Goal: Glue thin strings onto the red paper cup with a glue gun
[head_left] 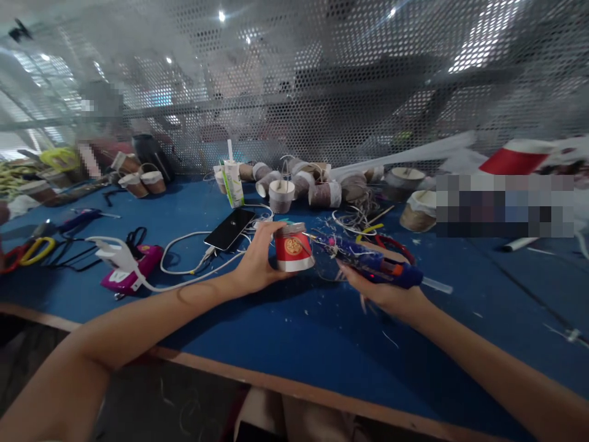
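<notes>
My left hand (260, 261) is closed around the side of a red and white paper cup (293, 248) with a gold emblem, its wider white rim turned down. In my right hand (386, 288) is a blue glue gun (368, 258), its nozzle pointing left at the cup's upper edge. A clear glue stick (437, 285) pokes out of the gun's rear, and a small red light glows on its side. Thin strands cling to the gun's front. Whether the nozzle touches the cup I cannot tell.
A phone (230, 228) with white cables lies beyond my left hand, a magenta power strip (133, 270) to its left. Several twine-wrapped cups (281, 196) and a drink carton (233, 184) stand along the mesh partition (276, 92). Yellow-handled scissors (37, 250) lie far left.
</notes>
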### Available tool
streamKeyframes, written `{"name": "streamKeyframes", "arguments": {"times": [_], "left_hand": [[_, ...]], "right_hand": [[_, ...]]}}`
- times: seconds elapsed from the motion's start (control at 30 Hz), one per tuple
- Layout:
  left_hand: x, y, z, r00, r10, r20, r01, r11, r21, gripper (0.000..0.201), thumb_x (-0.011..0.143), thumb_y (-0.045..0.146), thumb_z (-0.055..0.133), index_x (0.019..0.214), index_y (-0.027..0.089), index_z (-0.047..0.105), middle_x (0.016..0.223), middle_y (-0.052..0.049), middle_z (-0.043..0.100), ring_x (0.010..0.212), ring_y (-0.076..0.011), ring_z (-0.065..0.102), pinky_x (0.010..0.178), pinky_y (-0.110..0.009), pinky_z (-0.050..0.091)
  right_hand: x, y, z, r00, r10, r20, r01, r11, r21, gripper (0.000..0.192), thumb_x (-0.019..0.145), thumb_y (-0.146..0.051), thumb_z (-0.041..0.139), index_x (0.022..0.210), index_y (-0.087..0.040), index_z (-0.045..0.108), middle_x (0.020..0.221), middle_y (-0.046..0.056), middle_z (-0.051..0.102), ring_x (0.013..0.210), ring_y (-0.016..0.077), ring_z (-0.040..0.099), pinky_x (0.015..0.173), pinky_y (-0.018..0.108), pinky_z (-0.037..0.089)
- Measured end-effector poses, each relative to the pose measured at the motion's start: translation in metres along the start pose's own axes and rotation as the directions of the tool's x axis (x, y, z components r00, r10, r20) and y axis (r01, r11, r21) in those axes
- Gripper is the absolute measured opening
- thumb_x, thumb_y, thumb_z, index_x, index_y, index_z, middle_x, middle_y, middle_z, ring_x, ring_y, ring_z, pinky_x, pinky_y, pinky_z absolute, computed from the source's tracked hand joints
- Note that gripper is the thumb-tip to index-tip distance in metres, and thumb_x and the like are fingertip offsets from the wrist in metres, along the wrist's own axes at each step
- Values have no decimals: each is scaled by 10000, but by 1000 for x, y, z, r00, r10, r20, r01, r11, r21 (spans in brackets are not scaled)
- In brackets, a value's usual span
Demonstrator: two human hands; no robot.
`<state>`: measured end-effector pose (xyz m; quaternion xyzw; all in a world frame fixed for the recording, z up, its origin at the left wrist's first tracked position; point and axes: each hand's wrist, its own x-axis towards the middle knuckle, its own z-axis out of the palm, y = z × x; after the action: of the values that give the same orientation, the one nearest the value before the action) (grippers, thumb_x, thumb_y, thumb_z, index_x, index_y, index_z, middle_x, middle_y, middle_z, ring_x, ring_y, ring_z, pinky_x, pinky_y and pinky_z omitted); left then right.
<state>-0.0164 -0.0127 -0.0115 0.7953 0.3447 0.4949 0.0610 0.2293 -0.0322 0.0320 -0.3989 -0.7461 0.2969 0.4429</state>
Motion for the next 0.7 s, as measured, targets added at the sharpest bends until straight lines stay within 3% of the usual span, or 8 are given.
{"name": "streamKeyframes", "arguments": {"times": [0.27, 0.7], "left_hand": [[0, 4, 1, 999, 33, 12, -33, 999, 16, 772, 687, 394, 804, 1301, 224, 369, 1208, -114, 537, 1138, -296, 562, 1005, -514, 459], [0, 5, 1, 998, 59, 1, -59, 997, 47, 766, 680, 353, 818, 1297, 218, 384, 1212, -119, 546, 1141, -291, 572, 991, -500, 478]], "right_hand": [[1, 10, 2, 991, -119, 63, 130, 967, -219, 248, 817, -383, 603, 617, -252, 539, 606, 16, 586, 566, 182, 570, 533, 341, 463], [1, 13, 4, 992, -111, 66, 122, 973, -197, 217, 813, -321, 584, 620, -234, 537, 591, -2, 572, 548, 155, 551, 515, 298, 444]]}}
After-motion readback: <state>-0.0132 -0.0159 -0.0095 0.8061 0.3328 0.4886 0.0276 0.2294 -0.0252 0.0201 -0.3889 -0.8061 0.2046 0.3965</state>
